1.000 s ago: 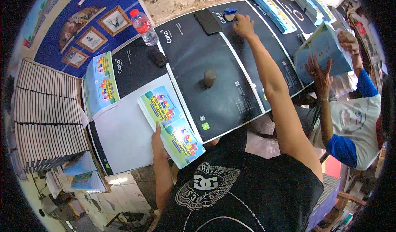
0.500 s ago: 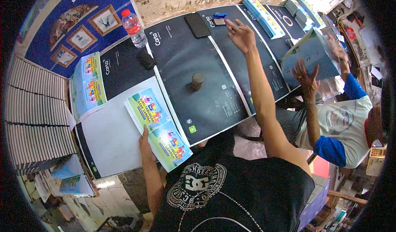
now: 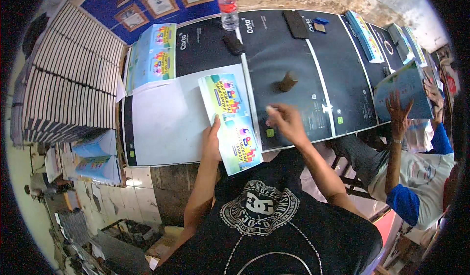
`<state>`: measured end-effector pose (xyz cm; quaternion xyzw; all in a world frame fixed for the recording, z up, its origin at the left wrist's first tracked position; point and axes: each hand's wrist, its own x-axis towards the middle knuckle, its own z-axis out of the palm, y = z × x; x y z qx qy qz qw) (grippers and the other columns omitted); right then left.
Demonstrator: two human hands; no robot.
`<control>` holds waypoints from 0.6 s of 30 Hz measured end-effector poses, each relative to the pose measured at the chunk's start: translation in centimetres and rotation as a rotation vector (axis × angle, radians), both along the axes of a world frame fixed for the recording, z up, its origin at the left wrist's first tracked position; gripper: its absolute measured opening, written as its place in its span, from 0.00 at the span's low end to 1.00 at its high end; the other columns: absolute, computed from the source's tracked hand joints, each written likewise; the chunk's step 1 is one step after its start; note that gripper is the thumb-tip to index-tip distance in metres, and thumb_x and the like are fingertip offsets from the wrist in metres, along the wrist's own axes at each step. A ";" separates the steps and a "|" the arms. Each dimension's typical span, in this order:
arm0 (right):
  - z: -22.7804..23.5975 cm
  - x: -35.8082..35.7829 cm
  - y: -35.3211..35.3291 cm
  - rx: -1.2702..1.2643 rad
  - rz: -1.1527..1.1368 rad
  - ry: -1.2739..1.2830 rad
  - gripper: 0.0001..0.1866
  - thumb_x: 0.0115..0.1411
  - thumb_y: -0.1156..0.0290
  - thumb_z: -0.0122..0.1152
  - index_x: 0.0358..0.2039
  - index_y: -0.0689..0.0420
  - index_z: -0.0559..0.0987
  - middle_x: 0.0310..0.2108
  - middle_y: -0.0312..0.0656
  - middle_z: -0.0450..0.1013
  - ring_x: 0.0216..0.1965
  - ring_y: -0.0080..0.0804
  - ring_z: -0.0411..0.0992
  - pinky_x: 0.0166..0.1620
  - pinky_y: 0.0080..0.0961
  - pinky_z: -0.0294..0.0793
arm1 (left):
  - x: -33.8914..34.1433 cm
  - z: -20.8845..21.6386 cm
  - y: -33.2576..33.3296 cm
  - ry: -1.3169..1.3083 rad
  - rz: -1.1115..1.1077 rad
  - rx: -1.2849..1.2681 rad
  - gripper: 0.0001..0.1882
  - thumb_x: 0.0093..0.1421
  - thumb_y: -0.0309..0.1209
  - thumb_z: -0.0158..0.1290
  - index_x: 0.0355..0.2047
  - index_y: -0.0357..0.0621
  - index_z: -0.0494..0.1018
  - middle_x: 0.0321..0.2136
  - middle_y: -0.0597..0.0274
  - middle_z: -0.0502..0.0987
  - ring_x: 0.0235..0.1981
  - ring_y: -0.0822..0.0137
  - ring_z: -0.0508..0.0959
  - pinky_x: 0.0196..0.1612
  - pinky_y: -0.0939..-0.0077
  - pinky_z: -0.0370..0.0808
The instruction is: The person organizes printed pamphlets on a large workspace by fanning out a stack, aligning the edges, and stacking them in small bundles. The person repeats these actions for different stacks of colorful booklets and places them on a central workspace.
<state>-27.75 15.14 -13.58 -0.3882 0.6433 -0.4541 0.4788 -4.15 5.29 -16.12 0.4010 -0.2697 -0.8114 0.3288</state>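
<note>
My left hand [image 3: 211, 142] grips the left edge of a printed cover sheet [image 3: 235, 128], bright with blue, green and yellow artwork; whether it is one sheet or a thin stack I cannot tell. The sheet lies tilted over the table's near edge, partly on a white board [image 3: 166, 123]. To its right, my right hand [image 3: 288, 122] hovers above the black tabletop, fingers curled with thumb and forefinger close together. Anything between those fingertips is too small to make out. Beyond that hand a short brown cylinder [image 3: 288, 81] stands on the table.
At left are a pile of similar covers [image 3: 164, 55] and tall stacks of books [image 3: 73, 79]. Along the back stand a water bottle [image 3: 227, 8], dark blocks [image 3: 296, 24] and a small blue-lidded case [image 3: 320, 25]. At right a co-worker's hands [image 3: 399, 111] handle a large sheet [image 3: 406, 91].
My right hand has drawn back from near the blue-lidded case toward the cover sheet, its spread fingers now curled. My left hand keeps its hold. The view has swung left.
</note>
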 end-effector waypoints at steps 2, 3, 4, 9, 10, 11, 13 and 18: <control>-3.5 2.8 -1.3 -0.120 0.023 0.125 0.36 0.62 0.50 0.67 0.57 0.70 0.73 0.36 0.49 0.82 0.37 0.31 0.81 0.41 0.28 0.80 | 1.4 -1.2 -0.1 -0.020 -0.033 -0.083 0.30 0.72 0.48 0.45 0.58 0.29 0.68 0.48 0.48 0.79 0.45 0.59 0.82 0.48 0.66 0.81; -3.1 4.3 -1.7 -0.116 0.077 0.066 0.37 0.61 0.49 0.67 0.55 0.72 0.74 0.36 0.51 0.82 0.37 0.33 0.81 0.42 0.31 0.80 | 1.9 -1.0 -0.1 -0.016 -0.019 -0.080 0.30 0.72 0.48 0.45 0.58 0.29 0.68 0.48 0.48 0.79 0.45 0.59 0.82 0.48 0.66 0.81; -4.0 5.0 -2.2 -0.022 0.114 -0.007 0.36 0.61 0.49 0.68 0.52 0.73 0.75 0.36 0.51 0.82 0.36 0.32 0.81 0.41 0.30 0.80 | 2.4 -0.9 0.1 0.074 -0.026 -0.051 0.30 0.73 0.48 0.43 0.59 0.31 0.67 0.50 0.48 0.78 0.47 0.59 0.81 0.51 0.65 0.80; -0.1 8.3 -3.3 0.301 0.120 -0.021 0.27 0.64 0.57 0.67 0.45 0.74 0.80 0.35 0.47 0.82 0.32 0.25 0.80 0.36 0.23 0.81 | 3.1 -0.9 1.0 0.312 0.052 0.052 0.28 0.73 0.47 0.43 0.57 0.31 0.69 0.49 0.50 0.79 0.46 0.62 0.82 0.49 0.69 0.80; 0.0 8.3 -3.1 0.265 0.112 -0.090 0.26 0.64 0.57 0.67 0.43 0.73 0.80 0.33 0.46 0.82 0.30 0.24 0.80 0.34 0.23 0.81 | 3.1 -0.8 1.2 0.346 0.046 0.057 0.28 0.74 0.47 0.43 0.57 0.32 0.68 0.49 0.50 0.79 0.45 0.63 0.82 0.48 0.69 0.80; 0.1 8.2 -3.0 0.229 0.103 -0.161 0.25 0.64 0.56 0.67 0.41 0.73 0.81 0.32 0.46 0.82 0.28 0.24 0.80 0.33 0.23 0.80 | 3.3 -1.4 1.2 0.352 0.060 0.062 0.28 0.74 0.47 0.43 0.57 0.32 0.68 0.49 0.50 0.79 0.45 0.63 0.82 0.48 0.69 0.80; -0.3 8.2 -2.9 0.254 0.092 -0.206 0.25 0.63 0.55 0.67 0.39 0.72 0.82 0.31 0.46 0.82 0.27 0.25 0.80 0.32 0.23 0.80 | 3.7 -2.0 1.1 0.457 -0.055 0.092 0.32 0.73 0.50 0.40 0.64 0.36 0.61 0.56 0.49 0.74 0.53 0.57 0.78 0.57 0.62 0.76; -0.3 8.4 -2.5 0.292 0.038 -0.276 0.26 0.63 0.53 0.68 0.35 0.71 0.83 0.30 0.45 0.82 0.27 0.24 0.79 0.32 0.24 0.80 | 4.5 -3.2 1.1 0.348 -0.059 0.062 0.32 0.73 0.51 0.41 0.63 0.34 0.63 0.54 0.48 0.76 0.51 0.59 0.79 0.54 0.62 0.78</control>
